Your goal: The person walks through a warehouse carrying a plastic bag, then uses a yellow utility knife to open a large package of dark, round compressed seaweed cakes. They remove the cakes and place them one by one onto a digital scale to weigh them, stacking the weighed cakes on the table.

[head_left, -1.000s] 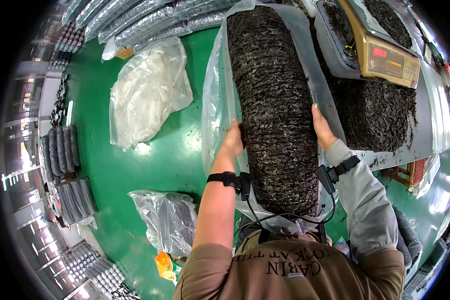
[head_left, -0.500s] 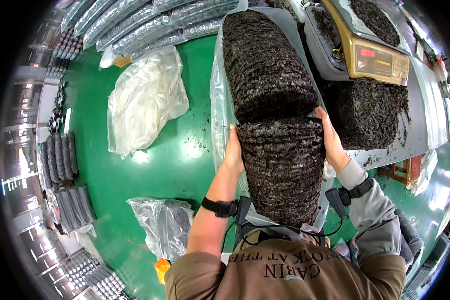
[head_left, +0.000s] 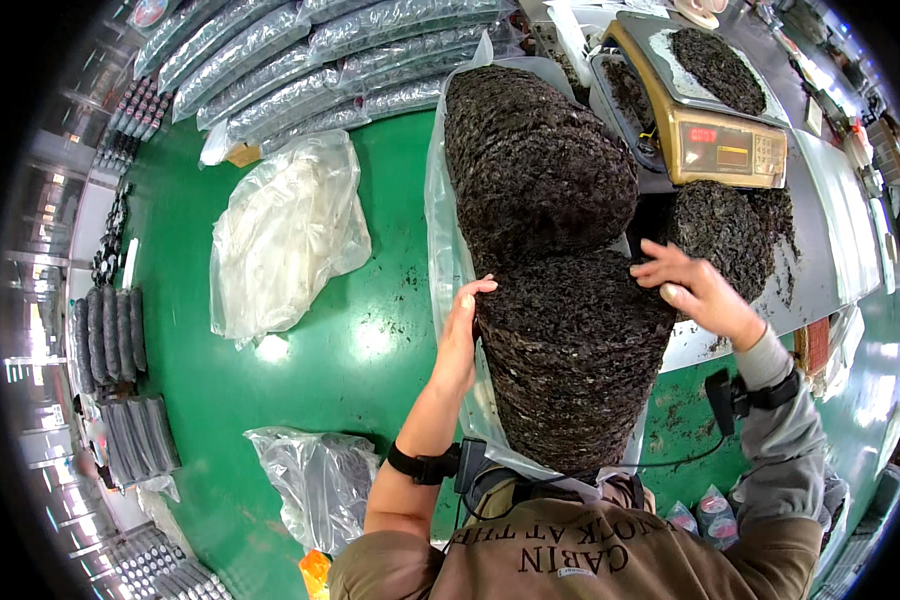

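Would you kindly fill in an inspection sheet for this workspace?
Surface: green floor and grey table, both with dark crumbs.
Job's things: dark layered material in two sections, near section and far section, on clear plastic.
Clutter: pale plastic bag on the floor; yellowish scale on the table.
Hands: left hand against the near section's left side; right hand at its right edge, fingers spread, contact unclear.
Cables: black cable from the right wristband across the torso.
Surroundings: stacked silvery bags beyond.

Upside-down dark lettering (head_left: 574, 557) on brown shirt (head_left: 595, 582), red lit digits (head_left: 703, 135) on yellow scale (head_left: 678, 165)
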A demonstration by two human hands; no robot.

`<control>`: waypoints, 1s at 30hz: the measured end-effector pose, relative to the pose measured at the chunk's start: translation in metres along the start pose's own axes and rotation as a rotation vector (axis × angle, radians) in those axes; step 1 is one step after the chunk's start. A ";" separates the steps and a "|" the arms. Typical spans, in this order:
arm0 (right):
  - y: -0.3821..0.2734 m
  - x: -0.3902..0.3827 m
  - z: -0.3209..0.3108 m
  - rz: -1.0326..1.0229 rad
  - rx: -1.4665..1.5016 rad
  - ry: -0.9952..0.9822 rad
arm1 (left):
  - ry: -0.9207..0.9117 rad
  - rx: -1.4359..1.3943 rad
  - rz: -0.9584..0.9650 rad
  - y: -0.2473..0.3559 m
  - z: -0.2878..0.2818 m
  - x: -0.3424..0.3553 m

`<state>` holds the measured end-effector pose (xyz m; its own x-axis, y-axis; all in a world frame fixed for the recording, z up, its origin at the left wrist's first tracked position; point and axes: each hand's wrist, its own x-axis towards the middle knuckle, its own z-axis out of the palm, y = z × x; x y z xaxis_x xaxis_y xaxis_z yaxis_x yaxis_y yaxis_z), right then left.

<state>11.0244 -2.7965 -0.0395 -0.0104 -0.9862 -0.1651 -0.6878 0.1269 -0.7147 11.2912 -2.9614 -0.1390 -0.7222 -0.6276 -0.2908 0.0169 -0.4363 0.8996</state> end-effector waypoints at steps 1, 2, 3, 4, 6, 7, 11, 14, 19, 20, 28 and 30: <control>-0.012 0.008 -0.012 -0.045 -0.111 -0.012 | -0.001 0.027 0.018 0.005 0.007 -0.001; -0.018 0.018 -0.013 -0.153 -0.036 -0.003 | -0.030 0.079 0.033 0.008 0.010 -0.002; -0.024 0.024 -0.009 -0.151 -0.014 -0.088 | -0.062 0.127 0.051 0.011 0.014 -0.002; -0.025 0.028 -0.002 -0.149 0.008 -0.174 | -0.093 0.176 0.069 0.013 0.018 0.000; -0.016 0.028 0.015 -0.100 -0.186 -0.392 | -0.100 0.412 0.181 0.020 0.021 0.008; -0.011 0.023 0.019 -0.081 -0.193 -0.387 | -0.073 0.648 0.285 0.030 0.025 0.013; 0.000 0.005 0.018 -0.028 -0.295 -0.419 | -0.482 1.283 1.045 0.079 0.086 0.057; 0.001 -0.007 0.018 -0.061 -0.316 -0.408 | -0.702 1.639 1.094 0.054 0.100 0.099; 0.012 -0.033 0.024 -0.122 -0.278 -0.275 | -0.615 1.976 1.160 0.039 0.095 0.110; 0.012 -0.034 0.023 -0.141 -0.296 -0.260 | -0.604 2.013 1.170 0.037 0.093 0.110; -0.032 -0.082 0.011 -0.168 -0.417 -0.068 | -0.759 1.521 0.568 -0.082 0.030 0.088; -0.043 -0.095 0.011 -0.168 -0.425 -0.052 | -0.811 0.754 0.142 -0.136 0.006 0.075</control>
<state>11.0633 -2.7070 -0.0009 0.1556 -0.9814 -0.1120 -0.9135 -0.0999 -0.3943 11.2300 -2.9451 -0.2814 -0.9892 0.0863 -0.1186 -0.0900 0.2816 0.9553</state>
